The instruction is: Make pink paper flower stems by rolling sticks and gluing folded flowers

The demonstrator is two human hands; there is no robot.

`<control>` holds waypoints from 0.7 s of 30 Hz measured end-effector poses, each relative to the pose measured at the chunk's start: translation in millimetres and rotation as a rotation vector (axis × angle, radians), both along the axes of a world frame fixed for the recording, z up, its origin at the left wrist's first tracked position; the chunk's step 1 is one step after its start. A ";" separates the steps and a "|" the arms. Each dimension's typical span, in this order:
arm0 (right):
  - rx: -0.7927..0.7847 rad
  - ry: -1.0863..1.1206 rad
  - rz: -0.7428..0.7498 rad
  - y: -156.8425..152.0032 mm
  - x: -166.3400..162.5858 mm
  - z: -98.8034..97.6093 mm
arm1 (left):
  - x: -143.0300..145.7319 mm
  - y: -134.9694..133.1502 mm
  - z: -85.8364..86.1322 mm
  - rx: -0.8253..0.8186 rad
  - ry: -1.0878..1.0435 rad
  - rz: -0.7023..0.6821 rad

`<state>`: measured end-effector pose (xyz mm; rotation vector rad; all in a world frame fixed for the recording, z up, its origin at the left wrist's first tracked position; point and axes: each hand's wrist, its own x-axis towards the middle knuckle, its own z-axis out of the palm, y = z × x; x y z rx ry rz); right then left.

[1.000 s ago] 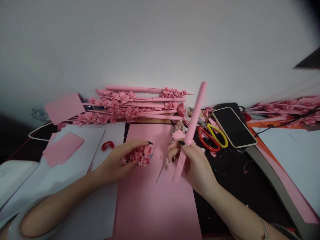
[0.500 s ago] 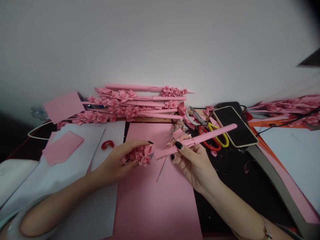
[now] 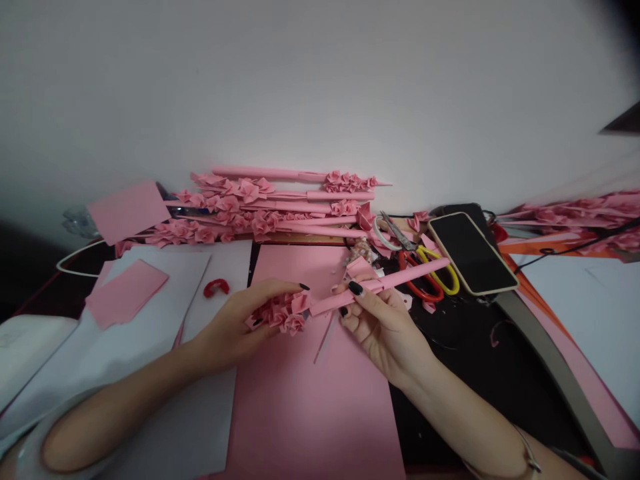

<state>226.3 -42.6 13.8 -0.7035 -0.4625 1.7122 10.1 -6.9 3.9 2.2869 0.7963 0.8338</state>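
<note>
My left hand [image 3: 237, 323] is closed around a cluster of pink paper flowers [image 3: 289, 315]. In my right hand [image 3: 377, 320] a rolled pink paper tube [image 3: 413, 272] is pinched between thumb and fingers. The tube's near end points at the flower cluster, close beside it; whether they touch I cannot tell. Its far end slants up to the right, over the scissors. Below both hands lies a large pink sheet [image 3: 313, 407], with a thin pale strip [image 3: 325, 338] above it near the tube's end.
Finished pink paper flower stems [image 3: 260, 207] are piled along the wall. Red and yellow handled scissors [image 3: 440, 267] and a phone [image 3: 473, 253] lie at right. White sheets [image 3: 200, 393], small pink paper pieces [image 3: 127, 293] and a red curled item [image 3: 216, 288] are at left.
The tube in my right hand has slid left and down, its far end now lower and farther from the phone. My left hand with the flowers has shifted slightly right.
</note>
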 end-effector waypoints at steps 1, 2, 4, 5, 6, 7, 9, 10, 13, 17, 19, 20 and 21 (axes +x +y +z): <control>-0.005 0.001 0.000 -0.2 -0.2 -0.5 | 0.2 0.0 0.2 0.005 -0.005 0.002; -0.011 -0.001 0.000 -0.4 -0.3 -0.8 | 0.3 0.0 0.4 0.010 -0.006 0.002; -0.026 -0.015 0.000 -0.7 -0.4 -1.2 | 0.2 -0.1 1.0 0.012 0.000 0.005; -0.032 -0.019 -0.001 -0.9 -0.3 -1.2 | 0.1 -0.2 1.3 0.009 0.008 0.004; -0.036 -0.020 -0.003 -1.0 -0.1 -1.2 | -0.2 -0.2 1.6 0.007 0.015 0.003; -0.035 -0.019 -0.003 -1.1 0.0 -1.2 | -0.4 -0.3 1.8 0.007 0.021 0.003; -0.031 -0.016 -0.003 -1.3 0.1 -1.4 | -0.5 -0.5 2.3 0.008 0.027 0.004; -0.032 -0.017 -0.004 -1.3 0.0 -1.5 | -0.5 -0.6 2.6 0.007 0.028 0.005; -0.040 -0.017 -0.014 -1.0 -0.5 -2.0 | 0.1 -1.0 3.4 -0.016 0.052 0.002; -0.045 0.010 -0.016 -0.4 -1.2 -1.7 | 0.6 -1.0 3.7 -0.045 0.057 0.013; -0.058 0.016 -0.015 -0.3 -1.4 -1.2 | 0.6 -0.8 3.5 -0.065 0.058 0.011; -0.068 0.015 -0.014 -0.3 -1.5 -1.1 | 0.6 -0.8 3.4 -0.071 0.056 0.016; -0.079 0.014 -0.016 -0.2 -1.6 -1.0 | 0.7 -0.8 3.4 -0.072 0.052 0.018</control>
